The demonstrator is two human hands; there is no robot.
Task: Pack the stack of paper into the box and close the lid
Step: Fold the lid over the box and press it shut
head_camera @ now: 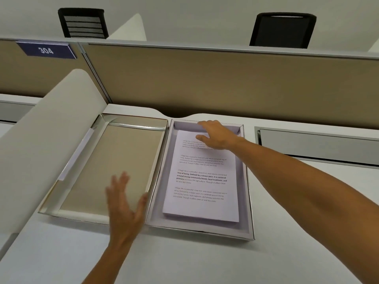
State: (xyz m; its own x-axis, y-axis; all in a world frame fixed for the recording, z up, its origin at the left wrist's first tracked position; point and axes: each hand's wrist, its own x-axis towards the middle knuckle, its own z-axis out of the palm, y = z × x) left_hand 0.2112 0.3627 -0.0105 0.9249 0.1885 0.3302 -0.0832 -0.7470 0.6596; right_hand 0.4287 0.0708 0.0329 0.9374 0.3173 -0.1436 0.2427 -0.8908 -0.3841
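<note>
A stack of printed white paper (202, 181) lies flat inside the shallow pale box (245, 201) on the white desk. The box's lid (114, 167) lies open to the left, inner side up, its beige panel showing, joined to the box along the middle edge. My right hand (215, 136) reaches across to the far end of the box, fingers resting on the top edge of the paper. My left hand (125, 201) hovers blurred over the near right part of the lid, fingers spread, holding nothing.
A curved white side divider (41, 140) rises along the left of the lid. A beige partition (225, 83) with a "304" label (46, 50) stands behind the desk. Two black chairs (282, 29) sit beyond it. A grey cable tray (317, 142) lies at right.
</note>
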